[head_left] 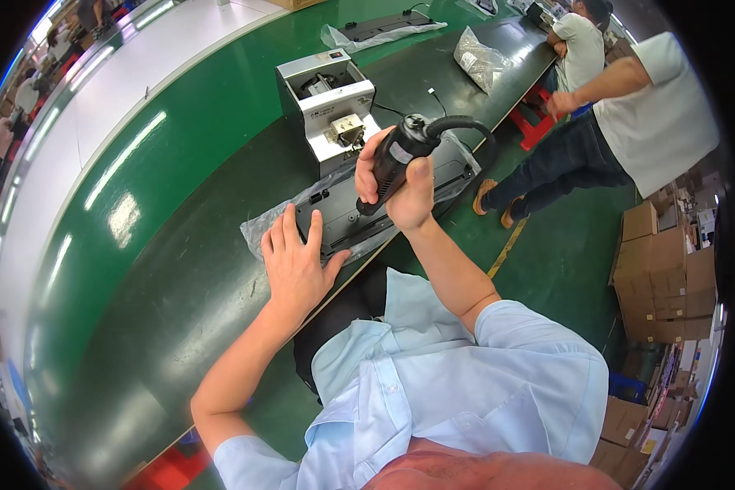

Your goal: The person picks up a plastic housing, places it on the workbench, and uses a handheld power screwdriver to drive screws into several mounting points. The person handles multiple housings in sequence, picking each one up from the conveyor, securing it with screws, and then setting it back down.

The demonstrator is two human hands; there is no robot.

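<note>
My right hand is wrapped round a black electric screwdriver, with a thick black cord bending away from its top. Its lower end points down at a long black plastic panel; whether the tip touches a screw I cannot tell. The panel lies on a clear plastic bag on the dark green workbench. Fingers spread, my left hand rests on the panel's left end and holds nothing. Just beyond the panel stands a silver and white screw feeder.
A bag of small parts and another bagged black panel lie farther along the bench. A thin cable with a white plug lies behind the panel. At the right stands a co-worker, near red stools and stacked cartons.
</note>
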